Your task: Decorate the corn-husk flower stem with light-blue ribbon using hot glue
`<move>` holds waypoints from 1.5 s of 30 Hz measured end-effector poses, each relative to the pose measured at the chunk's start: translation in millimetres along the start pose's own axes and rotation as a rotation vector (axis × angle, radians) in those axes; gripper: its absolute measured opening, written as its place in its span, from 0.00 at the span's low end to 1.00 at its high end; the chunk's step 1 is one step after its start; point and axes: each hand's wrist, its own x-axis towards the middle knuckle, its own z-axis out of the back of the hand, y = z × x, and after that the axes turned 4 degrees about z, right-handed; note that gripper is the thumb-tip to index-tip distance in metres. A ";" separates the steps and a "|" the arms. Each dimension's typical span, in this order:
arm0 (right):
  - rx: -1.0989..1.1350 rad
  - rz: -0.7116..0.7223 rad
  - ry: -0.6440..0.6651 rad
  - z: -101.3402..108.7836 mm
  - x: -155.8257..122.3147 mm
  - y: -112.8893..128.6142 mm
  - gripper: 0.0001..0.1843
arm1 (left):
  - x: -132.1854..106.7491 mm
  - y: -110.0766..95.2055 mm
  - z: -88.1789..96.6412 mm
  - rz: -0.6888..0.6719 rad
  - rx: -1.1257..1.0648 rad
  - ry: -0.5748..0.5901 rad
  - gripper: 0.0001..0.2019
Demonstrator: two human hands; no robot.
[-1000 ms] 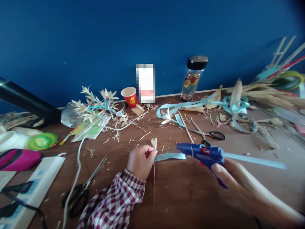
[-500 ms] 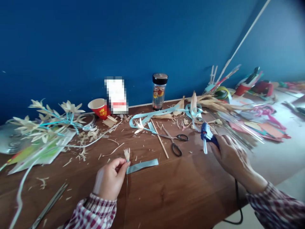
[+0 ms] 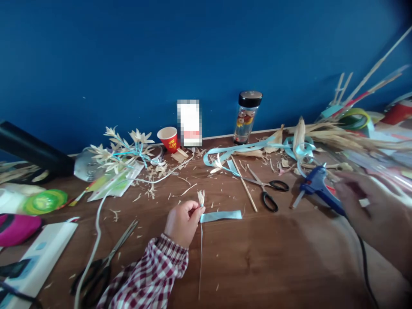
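Observation:
My left hand (image 3: pixel 184 222) pinches a small pale corn-husk flower (image 3: pixel 201 198) between thumb and fingertips. A thin wire stem (image 3: pixel 201 262) hangs below it, and a short light-blue ribbon strip (image 3: pixel 223 216) stretches right from the pinch. The blue glue gun (image 3: pixel 317 184) rests on the table, its clear glue stick poking out toward the left. Just right of its handle is my right hand (image 3: pixel 376 219), blurred by motion, with a gap between thumb and fingers and apart from the gun's body. Black-handled scissors (image 3: pixel 265 186) and a thin wooden stick (image 3: pixel 244 184) lie left of the gun.
Husk flowers on blue stems (image 3: pixel 128 150), a red paper cup (image 3: pixel 169 138), a blurred-out upright panel (image 3: pixel 189 123) and a glass bottle (image 3: pixel 247 116) line the wall. More scissors (image 3: pixel 109 257), a white cable (image 3: pixel 98 231) and a power strip (image 3: pixel 45 253) occupy the left.
My right hand has let go of the glue gun, which now lies on the table, and has drawn right. The view has turned left. My left hand keeps its pinch on the flower.

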 end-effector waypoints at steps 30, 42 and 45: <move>0.726 0.012 0.805 -132.8 24.1 126.8 0.08 | 0.5 2.2 5.8 0.060 -0.258 0.159 0.12; 0.500 0.119 0.661 -135.0 20.2 134.7 0.09 | -1.3 0.5 -0.5 0.099 -0.251 0.073 0.09; 0.458 0.103 0.661 -135.7 19.2 136.1 0.09 | -1.8 0.0 -2.3 0.124 -0.281 0.057 0.09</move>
